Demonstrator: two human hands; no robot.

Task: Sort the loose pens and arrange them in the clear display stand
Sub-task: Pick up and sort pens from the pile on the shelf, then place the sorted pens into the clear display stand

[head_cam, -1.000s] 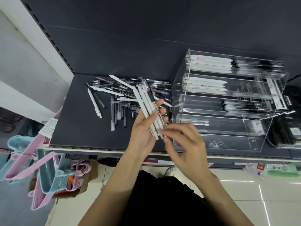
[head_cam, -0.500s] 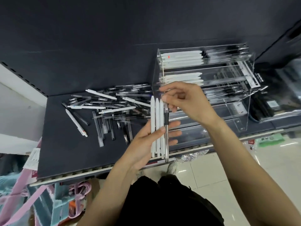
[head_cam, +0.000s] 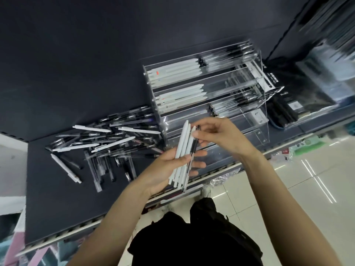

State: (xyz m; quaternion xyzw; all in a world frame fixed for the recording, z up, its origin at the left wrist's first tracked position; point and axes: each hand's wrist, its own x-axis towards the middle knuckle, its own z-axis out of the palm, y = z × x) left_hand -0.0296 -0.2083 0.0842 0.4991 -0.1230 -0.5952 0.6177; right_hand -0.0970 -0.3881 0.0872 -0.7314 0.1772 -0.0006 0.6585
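We hold a bundle of pens (head_cam: 182,160) in our left hand (head_cam: 165,169); right hand (head_cam: 217,135) pinches one; stand (head_cam: 207,96) part-filled, pile (head_cam: 107,143) remains left.

I am looking at a shop aisle, a stationery section: a dark retail shelf (head_cam: 57,198) with a price-strip edge, a clear display stand (head_cam: 255,131) stocked with pens at centre right, packaged goods (head_cam: 294,107) at right, pastel hangers (head_cam: 17,252) at lower left, glossy floor tiles (head_cam: 307,179).
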